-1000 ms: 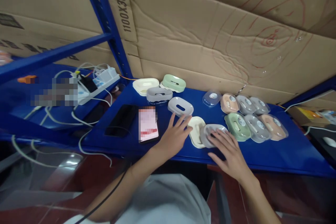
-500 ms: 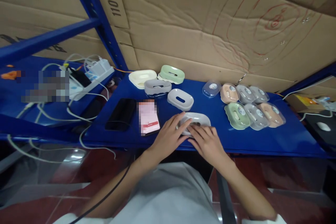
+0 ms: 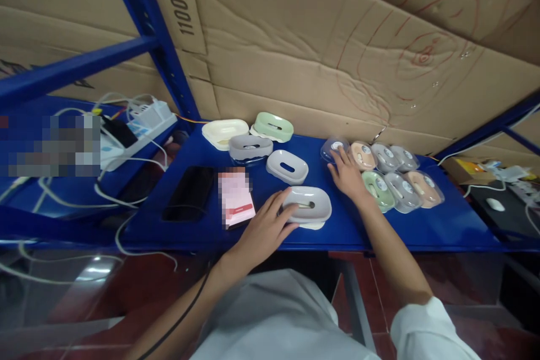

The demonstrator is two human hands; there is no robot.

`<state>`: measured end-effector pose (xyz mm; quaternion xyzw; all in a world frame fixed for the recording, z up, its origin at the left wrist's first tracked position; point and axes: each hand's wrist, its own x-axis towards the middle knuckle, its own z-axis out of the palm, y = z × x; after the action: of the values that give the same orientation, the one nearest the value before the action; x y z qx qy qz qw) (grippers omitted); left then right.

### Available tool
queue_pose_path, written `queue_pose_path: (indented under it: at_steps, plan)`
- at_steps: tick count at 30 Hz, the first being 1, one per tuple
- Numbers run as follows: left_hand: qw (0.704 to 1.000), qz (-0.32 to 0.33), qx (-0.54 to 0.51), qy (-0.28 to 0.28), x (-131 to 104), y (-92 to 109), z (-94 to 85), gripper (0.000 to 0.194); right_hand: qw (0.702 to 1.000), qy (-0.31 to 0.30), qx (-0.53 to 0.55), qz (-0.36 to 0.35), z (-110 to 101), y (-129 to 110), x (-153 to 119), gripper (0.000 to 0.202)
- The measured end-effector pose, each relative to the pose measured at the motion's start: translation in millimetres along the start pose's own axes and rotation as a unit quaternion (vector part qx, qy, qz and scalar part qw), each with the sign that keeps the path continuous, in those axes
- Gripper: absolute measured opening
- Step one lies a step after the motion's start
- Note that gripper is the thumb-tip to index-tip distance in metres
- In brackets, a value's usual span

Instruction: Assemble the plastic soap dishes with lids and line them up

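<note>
A grey soap dish [image 3: 319,202] with a slot in its middle sits at the table's front edge, a pale cream piece showing beneath it. My left hand [image 3: 270,219] holds its left end, fingers over the rim and thumb at the front. To the right, my right hand [image 3: 346,174] reaches over a clear plastic lid [image 3: 327,150] with a round label. Its fingers are apart, with the fingertips on or just over the lid. Behind the held dish lies another grey dish part [image 3: 287,167] with an oval slot.
Several lidded soap dishes, one a green dish [image 3: 378,191], stand grouped at right. Further back on the left are a cream dish [image 3: 223,134], a green dish [image 3: 274,125] and a grey dish [image 3: 250,148]. A lit phone [image 3: 237,202] and a black object [image 3: 188,194] lie left.
My right hand has left the grey soap dish and moved right to the clear lid. My left hand stays at the dish. The view has shifted slightly.
</note>
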<state>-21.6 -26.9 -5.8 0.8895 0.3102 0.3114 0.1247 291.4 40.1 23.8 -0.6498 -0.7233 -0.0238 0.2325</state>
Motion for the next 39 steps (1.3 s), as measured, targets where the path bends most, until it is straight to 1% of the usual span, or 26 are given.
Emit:
queue_pose_path:
  at_steps: [2,3,5,7,9,10,11,12,13,15,17,18,20,21,22,23,25,26,28,29,31,33,36,38,39]
  plan:
    - [1.0,-0.001,0.011,0.0,3.3,-1.5,1.7,0.036,1.0,0.006,-0.008,0.03,13.9,10.4,20.0,0.058]
    - [1.0,-0.002,0.018,-0.002,4.2,-2.4,2.8,0.036,0.999,0.005,-0.009,0.04,18.0,12.6,23.8,0.059]
    - [0.999,0.002,0.035,-0.009,4.5,-3.6,4.8,0.037,0.999,0.001,-0.006,0.043,16.8,10.6,17.9,0.058]
    - [0.998,0.014,0.05,-0.02,3.1,-3.9,5.7,0.036,1.0,0.0,-0.002,0.028,3.9,1.1,-4.7,0.055]
    - [0.997,0.03,0.057,-0.034,1.1,-3.7,5.4,0.035,1.0,-0.01,0.019,-0.008,-13.2,-14.6,-39.2,0.051]
    - [0.997,0.035,0.056,-0.039,0.2,-3.5,4.9,0.035,0.998,-0.024,0.037,-0.033,-19.9,-23.9,-58.9,0.05]
    - [0.997,0.038,0.052,-0.044,-0.7,-3.3,4.2,0.035,0.994,-0.053,0.067,-0.069,-24.1,-33.2,-79.2,0.05]
    - [0.997,0.042,0.045,-0.048,-1.5,-3.1,3.5,0.036,0.987,-0.084,0.086,-0.105,-25.3,-42.2,-98.9,0.054]
    - [0.997,0.045,0.038,-0.052,-2.2,-2.7,2.9,0.036,0.982,-0.097,0.092,-0.13,-23.8,-50.2,-117.0,0.058]
    - [0.996,0.051,0.029,-0.062,-3.4,-2.0,1.9,0.037,0.98,-0.088,0.087,-0.159,-16.7,-61.6,-144.6,0.06]
    - [0.996,0.054,0.029,-0.067,-4.3,-1.0,1.3,0.038,0.978,-0.079,0.079,-0.176,-11.6,-64.4,-155.0,0.056]
    - [0.996,0.054,0.031,-0.068,-4.6,-0.5,1.1,0.038,0.975,-0.087,0.078,-0.188,-11.7,-62.0,-152.5,0.052]
    - [0.996,0.051,0.034,-0.064,-4.9,0.6,0.7,0.037,0.971,-0.102,0.083,-0.199,-15.2,-49.2,-131.5,0.044]
    - [0.996,0.049,0.032,-0.062,-4.9,1.1,0.4,0.037,0.974,-0.094,0.086,-0.19,-16.7,-39.6,-113.7,0.04]
    - [0.997,0.047,0.028,-0.062,-4.8,1.6,0.1,0.037,0.98,-0.071,0.085,-0.167,-16.5,-28.6,-92.2,0.037]
    - [0.997,0.045,0.022,-0.062,-4.7,2.0,-0.1,0.037,0.988,-0.038,0.08,-0.128,-13.9,-17.2,-68.3,0.038]
    - [0.997,0.04,0.007,-0.06,-4.4,2.6,-0.5,0.038,0.998,0.035,0.038,-0.048,-0.9,3.0,-19.7,0.051]
    - [0.998,0.038,0.0,-0.059,-4.4,2.8,-0.5,0.038,0.998,0.049,0.03,-0.025,8.3,10.3,1.5,0.059]
    - [0.998,0.034,-0.007,-0.056,-4.5,2.8,-0.5,0.039,0.997,0.068,0.019,0.003,26.6,17.6,31.1,0.068]
    - [0.998,0.033,-0.006,-0.058,-4.7,2.7,-0.4,0.04,0.997,0.071,0.017,0.01,33.6,18.1,38.0,0.068]
    - [0.998,0.031,-0.006,-0.06,-5.2,2.6,-0.9,0.039,0.997,0.075,0.009,0.024,39.4,15.2,35.4,0.061]
    - [0.998,0.028,-0.015,-0.062,-5.5,2.6,-2.4,0.038,0.997,0.073,0.004,0.03,33.4,10.1,15.3,0.051]
    - [0.997,0.007,-0.048,-0.066,-5.5,2.5,-6.0,0.037,0.996,0.079,0.039,0.011,7.1,-0.8,-32.5,0.042]
    - [0.994,-0.024,-0.078,-0.073,-5.2,2.0,-7.6,0.044,0.993,0.079,0.084,-0.015,-13.9,-12.4,-65.9,0.043]
    - [0.992,-0.042,-0.095,-0.075,-5.0,1.6,-7.6,0.051,0.992,0.065,0.103,-0.03,-23.0,-19.6,-80.6,0.044]
